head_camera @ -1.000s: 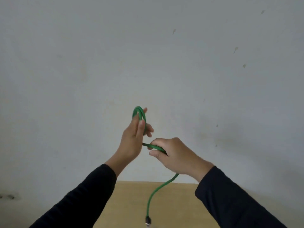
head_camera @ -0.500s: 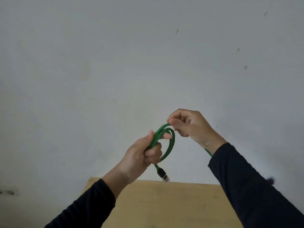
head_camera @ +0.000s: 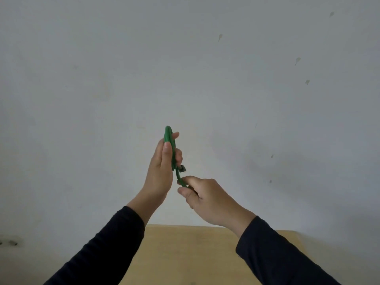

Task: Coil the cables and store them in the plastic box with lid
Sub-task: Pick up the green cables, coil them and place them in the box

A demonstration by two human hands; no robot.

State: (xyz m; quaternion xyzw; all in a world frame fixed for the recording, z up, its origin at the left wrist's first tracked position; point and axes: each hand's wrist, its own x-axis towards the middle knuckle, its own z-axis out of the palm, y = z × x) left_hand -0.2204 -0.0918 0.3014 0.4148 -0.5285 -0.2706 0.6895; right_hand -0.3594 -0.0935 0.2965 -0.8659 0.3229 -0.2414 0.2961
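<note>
- Since half a second ago: right hand has dropped from above the coil to below it; left hand has turned upright, so the coil now shows edge-on instead of as an open loop.
- Left hand grips the green cable coil: thumb pressed flat on the near side, fingers curled round the far side. Top of the coil sticks out above the fingertips.
- Black plug pokes out just right of the coil's lower end, beside the left palm.
- Right hand pinches the short strand running down from the coil, thumb and forefinger closed on it; the other fingers are curled in.
- Both hands are held up in front of the wall, well above the wooden table.
- Dark sleeves cover both forearms.
- Wall socket sits far left of the table, low on the wall.
- Box is not in view.
</note>
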